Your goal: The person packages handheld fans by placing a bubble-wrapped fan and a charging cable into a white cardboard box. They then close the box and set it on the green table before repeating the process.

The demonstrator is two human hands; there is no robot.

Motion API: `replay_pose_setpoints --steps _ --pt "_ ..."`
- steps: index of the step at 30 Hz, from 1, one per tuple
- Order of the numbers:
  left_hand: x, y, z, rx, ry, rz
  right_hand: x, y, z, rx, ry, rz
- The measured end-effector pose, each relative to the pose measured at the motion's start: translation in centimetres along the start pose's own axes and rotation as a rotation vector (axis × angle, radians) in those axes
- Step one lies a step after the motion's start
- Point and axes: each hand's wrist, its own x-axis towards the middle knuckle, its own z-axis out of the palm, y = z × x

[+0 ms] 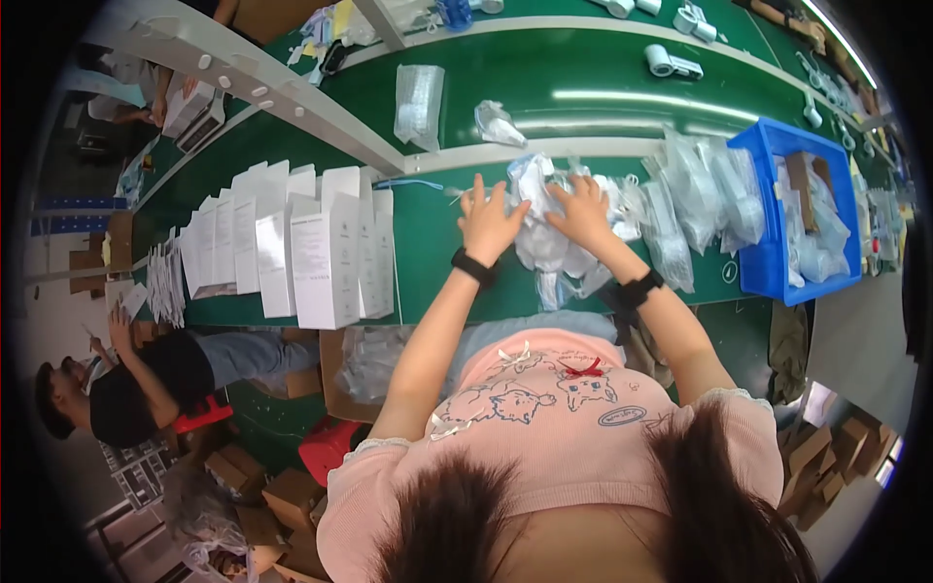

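Observation:
On the green worktop, a loose pile of clear plastic bags with white and pale blue items lies in front of me. My left hand is at the pile's left edge, its fingers spread, with the thumb next to the plastic. Lying over the upper right of the pile is my right hand, also with fingers apart. Neither hand grips anything that I can see. What exactly the bags contain is hard to make out. A blue strap lies left of my left hand.
White boxes stand in a row at the left. To the right are bubble-wrap pouches and a blue bin. Beyond a metal rail, a conveyor carries a white handheld device. A co-worker sits at far left.

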Motion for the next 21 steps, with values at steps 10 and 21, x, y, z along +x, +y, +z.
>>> replay_pose_setpoints --steps 10,21 --pt "2.7 -3.4 -12.0 -1.115 0.238 -0.244 22.0 -15.5 2.6 0.195 -0.158 -0.191" --pt "6.5 -5.8 -14.4 -1.75 0.406 -0.306 29.0 -15.2 9.8 0.58 -0.354 -0.019"
